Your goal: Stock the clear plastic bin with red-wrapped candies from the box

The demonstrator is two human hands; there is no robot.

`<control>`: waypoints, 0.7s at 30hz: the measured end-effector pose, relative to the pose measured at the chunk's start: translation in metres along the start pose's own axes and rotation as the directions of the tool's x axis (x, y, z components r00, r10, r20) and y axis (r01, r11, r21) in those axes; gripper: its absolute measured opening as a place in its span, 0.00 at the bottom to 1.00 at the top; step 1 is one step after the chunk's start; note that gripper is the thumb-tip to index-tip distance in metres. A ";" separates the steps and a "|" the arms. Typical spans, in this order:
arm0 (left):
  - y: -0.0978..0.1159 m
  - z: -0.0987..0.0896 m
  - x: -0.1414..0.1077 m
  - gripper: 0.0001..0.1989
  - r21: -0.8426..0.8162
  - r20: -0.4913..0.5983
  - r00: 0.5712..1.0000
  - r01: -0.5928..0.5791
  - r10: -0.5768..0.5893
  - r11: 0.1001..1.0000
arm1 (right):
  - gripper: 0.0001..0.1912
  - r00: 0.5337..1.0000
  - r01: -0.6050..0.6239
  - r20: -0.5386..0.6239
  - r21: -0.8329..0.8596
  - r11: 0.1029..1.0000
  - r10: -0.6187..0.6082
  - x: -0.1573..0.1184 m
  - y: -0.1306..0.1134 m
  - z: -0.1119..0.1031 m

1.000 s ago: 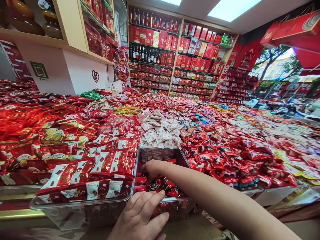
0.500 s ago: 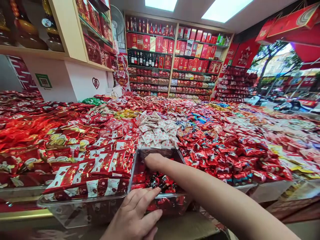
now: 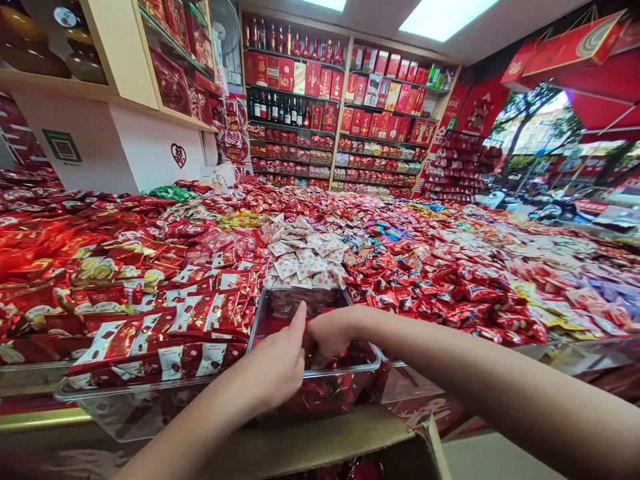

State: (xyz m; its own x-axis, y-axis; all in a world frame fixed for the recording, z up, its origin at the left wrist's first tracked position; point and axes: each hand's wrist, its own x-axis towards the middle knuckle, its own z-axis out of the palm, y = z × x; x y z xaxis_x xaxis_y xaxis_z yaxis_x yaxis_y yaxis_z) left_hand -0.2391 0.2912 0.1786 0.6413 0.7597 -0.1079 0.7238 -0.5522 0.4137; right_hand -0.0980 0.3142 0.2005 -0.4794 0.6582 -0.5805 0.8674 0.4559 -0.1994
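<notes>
- The clear tray [image 3: 320, 373] sits at the near edge of the sweets counter, right in front of us; it holds a shallow layer of small red-wrapped sweets [image 3: 345, 390], well below its rim.
- We have both hands inside the tray. Our left hand [image 3: 277, 363] reaches in over the near wall, fingers bent downward, forefinger raised; whether it grips any sweets we cannot tell, as the palm faces away.
- Our right hand [image 3: 327, 337] comes in from the right side of the tray, curled into a loose fist just beside the left; its contents are hidden too.
- Left of the tray, a second clear tray [image 3: 100, 400] is piled above its rim with long red-and-white packets [image 3: 200, 320].
- Behind the tray lies a heap of white square sachets [image 3: 305, 257], with red sweets spread across the counter beyond.
- Below the tray, a cardboard box flap [image 3: 340, 440] stands open, likely within easy reach of the hands.
- Far behind the tray, wall shelves [image 3: 340, 107] carry red boxes and bottles.
</notes>
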 end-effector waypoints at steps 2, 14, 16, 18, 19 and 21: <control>0.000 -0.003 0.007 0.30 0.023 0.152 0.988 0.004 -0.007 1.000 | 0.15 0.997 -0.058 0.056 -0.030 0.998 0.060 0.008 0.006 -0.004; -0.005 -0.002 -0.003 0.27 0.111 0.236 0.955 -0.208 0.178 0.972 | 0.20 0.995 -0.093 -0.003 -0.323 0.942 0.097 0.100 0.022 0.003; -0.008 0.000 -0.002 0.28 0.134 0.222 0.959 -0.207 0.175 0.969 | 0.19 0.997 -0.078 -0.008 -0.313 0.947 0.080 0.111 0.020 0.006; -0.010 0.003 -0.003 0.27 0.164 0.201 0.963 -0.212 0.178 0.963 | 0.17 0.995 -0.092 -0.051 -0.306 0.948 0.080 0.119 0.019 0.008; -0.011 0.004 -0.003 0.26 0.178 0.186 0.965 -0.218 0.184 0.960 | 0.16 0.993 -0.102 -0.084 -0.303 0.947 0.080 0.122 0.019 0.009; -0.011 0.007 -0.004 0.23 0.210 0.136 0.972 -0.218 0.193 0.953 | 0.15 0.983 -0.113 -0.174 -0.297 0.948 0.062 0.124 0.021 0.010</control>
State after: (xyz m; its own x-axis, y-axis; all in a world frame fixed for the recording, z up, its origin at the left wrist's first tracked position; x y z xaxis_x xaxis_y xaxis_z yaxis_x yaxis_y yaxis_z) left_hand -0.2480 0.2919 0.1679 0.7972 0.5854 -0.1477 0.6034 -0.7641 0.2281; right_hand -0.1382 0.3993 0.1169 -0.4405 0.7795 -0.4453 0.8368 0.5362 0.1109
